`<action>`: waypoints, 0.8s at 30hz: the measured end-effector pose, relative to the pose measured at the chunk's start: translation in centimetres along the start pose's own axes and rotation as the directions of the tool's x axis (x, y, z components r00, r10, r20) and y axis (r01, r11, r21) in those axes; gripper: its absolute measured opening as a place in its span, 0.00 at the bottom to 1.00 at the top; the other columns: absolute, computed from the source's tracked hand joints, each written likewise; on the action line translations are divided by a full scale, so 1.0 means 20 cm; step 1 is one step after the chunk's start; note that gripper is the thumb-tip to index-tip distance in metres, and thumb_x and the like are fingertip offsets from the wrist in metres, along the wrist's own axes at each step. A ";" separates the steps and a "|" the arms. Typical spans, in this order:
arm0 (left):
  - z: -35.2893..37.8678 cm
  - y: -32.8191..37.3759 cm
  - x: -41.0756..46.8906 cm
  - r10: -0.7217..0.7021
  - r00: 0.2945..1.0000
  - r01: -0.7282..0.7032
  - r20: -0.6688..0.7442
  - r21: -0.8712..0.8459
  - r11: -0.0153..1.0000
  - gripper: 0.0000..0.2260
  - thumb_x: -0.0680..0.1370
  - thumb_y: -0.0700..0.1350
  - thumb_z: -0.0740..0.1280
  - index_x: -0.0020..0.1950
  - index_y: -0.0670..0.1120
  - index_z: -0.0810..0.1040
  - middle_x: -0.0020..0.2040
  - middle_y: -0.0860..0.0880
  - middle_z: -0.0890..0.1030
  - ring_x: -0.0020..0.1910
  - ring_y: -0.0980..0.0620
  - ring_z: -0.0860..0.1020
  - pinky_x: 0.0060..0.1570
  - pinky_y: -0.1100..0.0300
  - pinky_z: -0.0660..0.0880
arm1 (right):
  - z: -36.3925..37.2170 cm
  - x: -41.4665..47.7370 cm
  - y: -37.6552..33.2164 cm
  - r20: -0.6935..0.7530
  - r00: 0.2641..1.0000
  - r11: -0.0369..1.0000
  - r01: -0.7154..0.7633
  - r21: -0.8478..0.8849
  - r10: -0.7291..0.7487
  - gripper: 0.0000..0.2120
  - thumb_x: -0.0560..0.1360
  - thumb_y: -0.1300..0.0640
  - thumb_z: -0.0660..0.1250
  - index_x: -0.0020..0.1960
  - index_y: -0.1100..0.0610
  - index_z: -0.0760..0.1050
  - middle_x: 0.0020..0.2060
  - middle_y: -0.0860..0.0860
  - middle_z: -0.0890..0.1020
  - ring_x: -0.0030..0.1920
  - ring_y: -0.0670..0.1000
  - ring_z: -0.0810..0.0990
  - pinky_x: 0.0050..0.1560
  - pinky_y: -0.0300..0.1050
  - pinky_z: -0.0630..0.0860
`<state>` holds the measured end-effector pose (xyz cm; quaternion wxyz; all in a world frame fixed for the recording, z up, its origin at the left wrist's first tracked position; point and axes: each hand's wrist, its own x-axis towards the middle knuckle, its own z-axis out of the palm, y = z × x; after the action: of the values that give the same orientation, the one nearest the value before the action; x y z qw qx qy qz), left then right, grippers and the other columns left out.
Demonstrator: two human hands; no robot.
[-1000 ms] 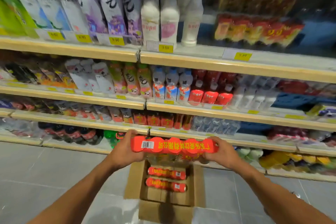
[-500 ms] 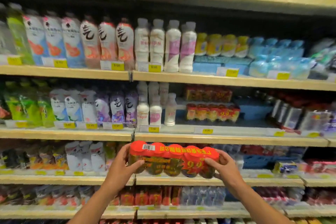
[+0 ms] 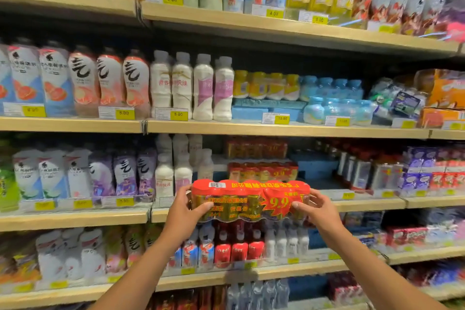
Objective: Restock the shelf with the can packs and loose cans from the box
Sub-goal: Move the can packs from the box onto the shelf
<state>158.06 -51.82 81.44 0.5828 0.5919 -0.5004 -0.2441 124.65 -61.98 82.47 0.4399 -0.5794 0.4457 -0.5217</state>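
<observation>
Before the shelf [image 3: 364, 205], both hands grip the can pack [image 3: 249, 200]

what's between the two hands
A red can pack spans the gap, gripped at its ends by the left hand and the right hand, seen in the head view.

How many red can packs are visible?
3: held pack between left hand and right hand; front shelf pack just behind it; rear shelf pack deeper back. More may be hidden.
</observation>
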 end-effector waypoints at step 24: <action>0.86 -0.04 1.07 -0.136 0.898 0.219 -0.418 0.159 0.963 0.13 0.76 0.37 0.66 0.60 0.36 0.77 0.55 0.38 0.81 0.54 0.38 0.79 0.51 0.51 0.75 | -0.21 1.49 0.23 -0.049 0.998 0.983 0.019 -0.182 -0.028 0.16 0.72 0.61 0.73 0.58 0.61 0.76 0.52 0.52 0.82 0.48 0.53 0.81 0.52 0.49 0.79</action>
<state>151.45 -78.35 83.49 0.5855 0.7288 -0.3351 -0.1171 121.90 -92.22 84.66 0.3674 -0.6086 0.4959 -0.4988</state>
